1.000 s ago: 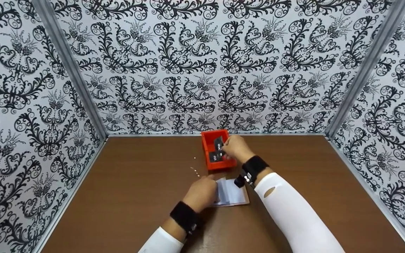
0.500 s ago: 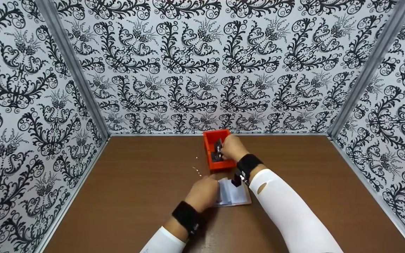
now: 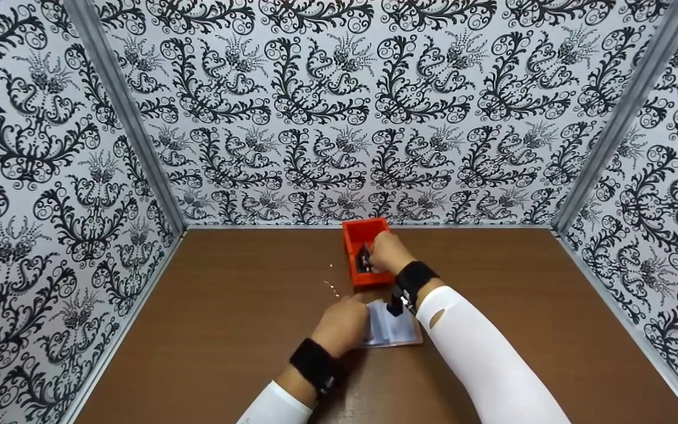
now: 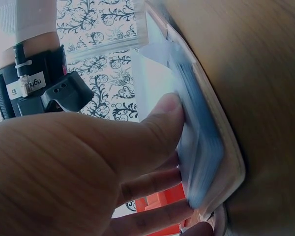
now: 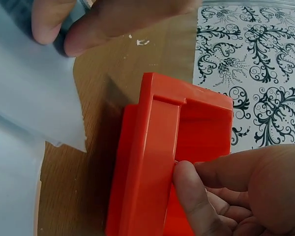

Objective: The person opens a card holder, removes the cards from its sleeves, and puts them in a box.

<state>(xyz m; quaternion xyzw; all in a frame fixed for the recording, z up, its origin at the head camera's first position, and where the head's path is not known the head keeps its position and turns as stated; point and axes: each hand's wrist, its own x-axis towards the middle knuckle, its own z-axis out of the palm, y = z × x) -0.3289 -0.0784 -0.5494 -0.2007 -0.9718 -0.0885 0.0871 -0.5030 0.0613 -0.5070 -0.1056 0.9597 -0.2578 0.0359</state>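
My left hand pinches the clear plastic sleeves of an opened card holder lying on the table. In the left wrist view, the thumb presses the stacked sleeves from one side, with fingers behind them. My right hand reaches into a red plastic bin beyond the card holder. Its thumb and curled index finger pinch a black card with white print, low inside the bin. In the right wrist view, the bin wall and fingers hide nearly all of that card.
Small white specks lie on the brown wooden table, left of the bin. A patterned back wall rises just behind the bin, and side walls flank the table. Both wrists carry black straps with cameras.
My right hand has lowered the black card deeper into the bin, where another dark card showed earlier. My left hand stays at the card holder, nearly still.
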